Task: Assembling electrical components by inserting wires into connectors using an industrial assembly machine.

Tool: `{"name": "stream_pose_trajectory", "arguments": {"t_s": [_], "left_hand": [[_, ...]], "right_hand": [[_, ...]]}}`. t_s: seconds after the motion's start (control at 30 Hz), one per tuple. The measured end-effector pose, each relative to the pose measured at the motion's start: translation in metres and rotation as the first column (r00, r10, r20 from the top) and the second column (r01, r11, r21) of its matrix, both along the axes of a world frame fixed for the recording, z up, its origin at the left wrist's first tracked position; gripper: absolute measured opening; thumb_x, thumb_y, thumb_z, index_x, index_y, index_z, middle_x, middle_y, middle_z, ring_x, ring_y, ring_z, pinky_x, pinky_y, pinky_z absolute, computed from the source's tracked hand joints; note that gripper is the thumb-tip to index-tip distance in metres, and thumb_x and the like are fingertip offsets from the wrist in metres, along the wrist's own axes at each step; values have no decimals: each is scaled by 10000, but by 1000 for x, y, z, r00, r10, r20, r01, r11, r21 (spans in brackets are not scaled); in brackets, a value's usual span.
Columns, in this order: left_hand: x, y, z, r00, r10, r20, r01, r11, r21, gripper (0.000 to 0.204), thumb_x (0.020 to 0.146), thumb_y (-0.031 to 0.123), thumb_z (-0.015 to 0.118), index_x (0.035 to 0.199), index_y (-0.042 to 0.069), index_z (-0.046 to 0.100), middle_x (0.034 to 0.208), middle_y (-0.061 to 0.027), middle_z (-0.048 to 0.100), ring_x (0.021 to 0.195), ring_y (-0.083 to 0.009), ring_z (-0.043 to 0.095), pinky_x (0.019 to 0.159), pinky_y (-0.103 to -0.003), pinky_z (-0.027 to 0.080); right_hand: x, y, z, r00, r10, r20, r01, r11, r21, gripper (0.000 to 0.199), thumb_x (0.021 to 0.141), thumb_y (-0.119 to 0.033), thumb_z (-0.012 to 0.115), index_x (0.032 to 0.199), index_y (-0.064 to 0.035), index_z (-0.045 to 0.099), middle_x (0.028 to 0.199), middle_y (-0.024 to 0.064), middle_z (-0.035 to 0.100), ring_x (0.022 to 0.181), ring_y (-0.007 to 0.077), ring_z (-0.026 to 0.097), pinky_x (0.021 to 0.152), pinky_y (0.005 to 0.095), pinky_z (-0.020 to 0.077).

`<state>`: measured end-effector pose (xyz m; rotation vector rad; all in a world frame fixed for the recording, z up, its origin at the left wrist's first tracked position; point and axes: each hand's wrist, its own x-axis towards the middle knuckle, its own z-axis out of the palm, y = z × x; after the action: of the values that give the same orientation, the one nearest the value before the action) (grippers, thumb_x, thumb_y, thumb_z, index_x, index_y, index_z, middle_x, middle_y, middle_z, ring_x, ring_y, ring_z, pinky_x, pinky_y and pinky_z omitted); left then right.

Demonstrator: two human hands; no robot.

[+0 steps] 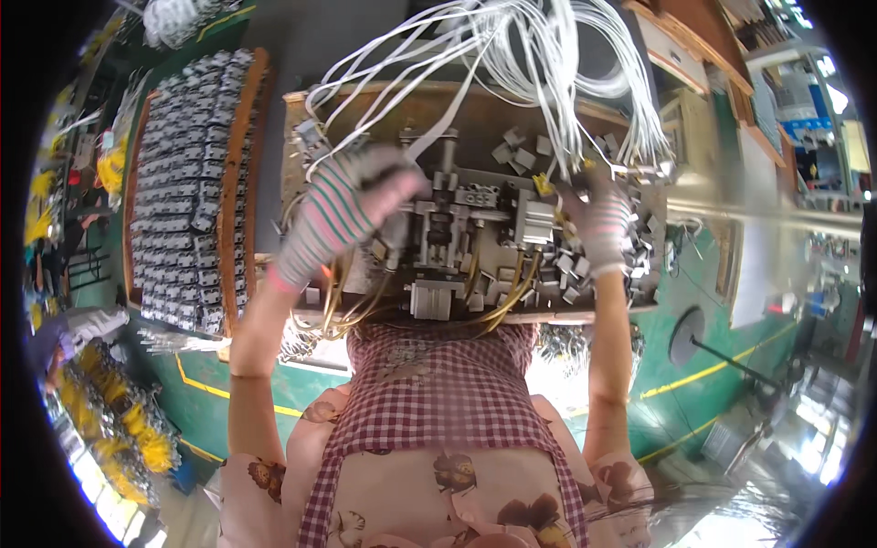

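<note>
My left hand [343,205], in a white glove with green and pink stripes, is over the left part of a metal fixture [443,224]. Its fingers are smeared by motion. A white cable [448,119] runs down toward those fingertips; whether they hold it I cannot tell. On the other side, my right hand [603,219], gloved too, reaches among small grey blocks [574,267] below the hanging white cable ends. Its dark-tipped fingers look apart, and nothing shows clearly in them. A small yellow part [543,184] lies beside its fingertips.
A large bundle of white cables [530,55] hangs over the far edge of the wooden-rimmed workbench [290,114]. At left, a wood-framed rack [245,183] holds rows of grey connectors [187,201]. Brown tubes [512,301] run along the near side. A round black stand [688,335] is at right.
</note>
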<state>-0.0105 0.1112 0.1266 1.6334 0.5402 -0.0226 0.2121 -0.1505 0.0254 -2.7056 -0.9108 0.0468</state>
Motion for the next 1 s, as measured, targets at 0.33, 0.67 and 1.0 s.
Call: {"name": "stream_pose_trajectory", "arguments": {"t_s": [0.33,0.67,1.0], "left_hand": [[-130,84,14,933,248,261,-322,254,912,453,800,113,698,1235,58,586,1283,-170,553,1180,-346,532,1008,-405,423],[-503,233,-94,651,729,211,-429,124,895,520,866,326,718,1252,6,580,1191,-109,621,1135,-223,554,990,-342,418],[-498,269,-80,441,897,34,-834,396,385,538,816,229,788,1250,-7,575,1039,-60,680,871,-131,624,766,-268,499]], "right_hand": [[-69,-26,108,755,439,-488,-73,795,602,503,887,-304,644,1236,42,531,1061,104,619,912,206,607,866,346,470],[-69,-39,86,681,694,-233,-696,712,86,420,800,0,639,1219,-16,609,1036,146,677,880,302,672,758,384,531],[-84,-19,113,753,583,-305,-555,812,181,428,741,-84,756,1155,-45,653,920,105,695,809,247,688,743,352,537]]}}
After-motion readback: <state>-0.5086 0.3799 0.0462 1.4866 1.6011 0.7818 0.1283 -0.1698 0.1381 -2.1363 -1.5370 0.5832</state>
